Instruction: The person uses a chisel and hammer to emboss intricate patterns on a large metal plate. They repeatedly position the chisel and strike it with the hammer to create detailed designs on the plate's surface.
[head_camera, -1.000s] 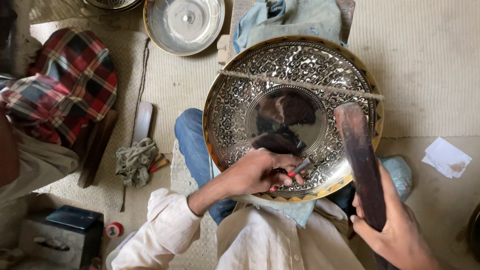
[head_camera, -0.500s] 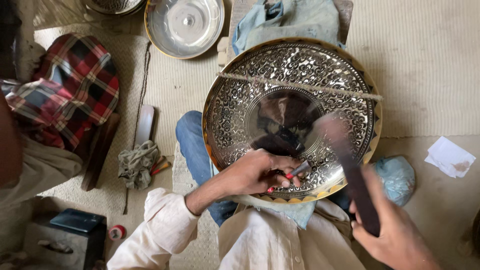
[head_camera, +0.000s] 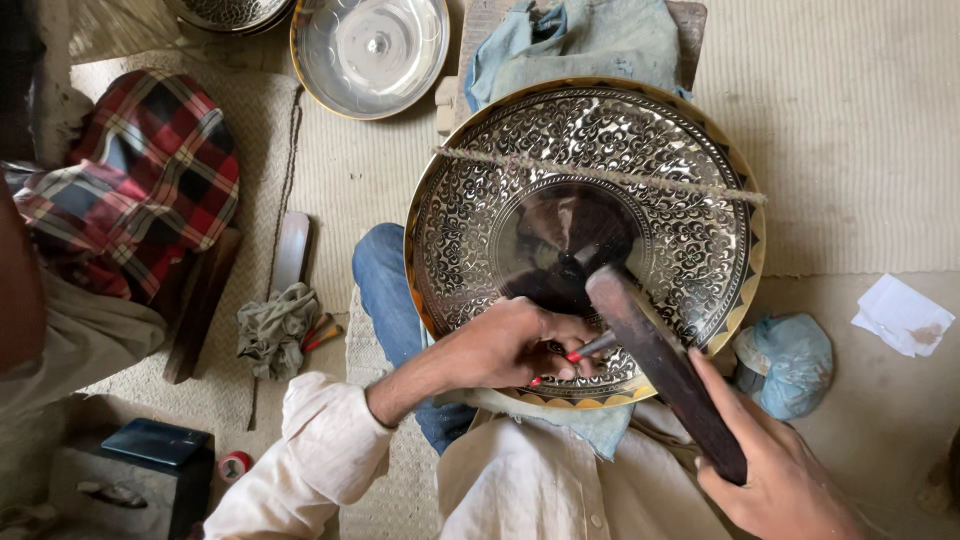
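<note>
Big engraved metal plate (head_camera: 690, 250) on lap, w/ rope (head_camera: 600, 175) across it, left hand (head_camera: 510, 345) closed round small chisel (head_camera: 590, 347) at plate's near rim, right hand (head_camera: 775, 475) gripping dark wooden mallet (head_camera: 660, 365), head just above chisel.

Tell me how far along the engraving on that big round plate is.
Done: dense scrollwork covers the wide band of the engraved plate all round. In hand: the left hand sets a small chisel near the lower rim, and the right hand holds a dark wooden mallet over it. Left: the smooth centre disc shows no pattern; whether it stays plain, I cannot tell.
</note>
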